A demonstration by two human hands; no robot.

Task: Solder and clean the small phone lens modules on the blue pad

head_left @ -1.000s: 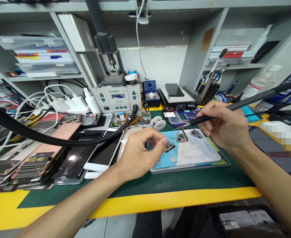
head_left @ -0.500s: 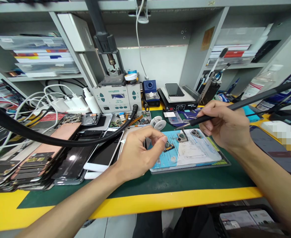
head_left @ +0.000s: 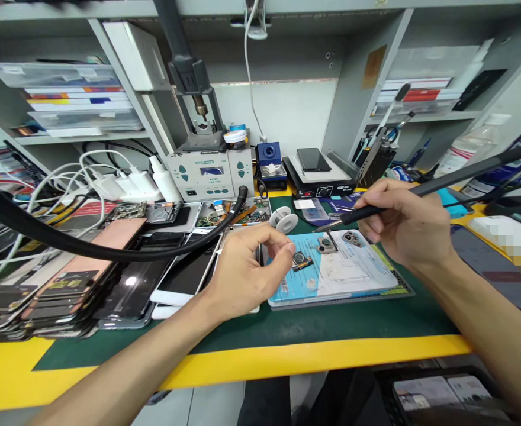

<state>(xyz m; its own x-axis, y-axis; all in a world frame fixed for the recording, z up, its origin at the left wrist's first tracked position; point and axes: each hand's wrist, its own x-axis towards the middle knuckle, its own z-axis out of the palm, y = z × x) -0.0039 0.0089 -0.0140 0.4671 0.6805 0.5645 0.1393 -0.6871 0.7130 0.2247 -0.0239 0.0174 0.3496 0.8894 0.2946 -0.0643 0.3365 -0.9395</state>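
Note:
My right hand [head_left: 405, 228] is wrapped round the black handle of a soldering iron [head_left: 362, 212]. The iron's metal tip points left, over the blue and white pad [head_left: 353, 266]. On that pad lie small phone camera modules: one [head_left: 302, 260] close to my left fingertips, another [head_left: 327, 244] below the iron's tip and a third [head_left: 351, 238] farther right. My left hand [head_left: 254, 269] is closed in a pinch at the pad's left edge; whatever is between thumb and forefinger is too small to make out. Behind it stands a white spool [head_left: 283, 219].
Stacked phone parts [head_left: 65, 284] and white phones [head_left: 187, 272] crowd the left. A thick black hose [head_left: 122, 251] arcs across in front of the hot air station [head_left: 211, 174]. A heating plate [head_left: 320, 177] with a phone on it stands at the back, and a clear bottle [head_left: 473, 145] at right.
My left hand has shifted slightly left, showing more of the nearest camera module. My right hand and the soldering iron stay almost where they were.

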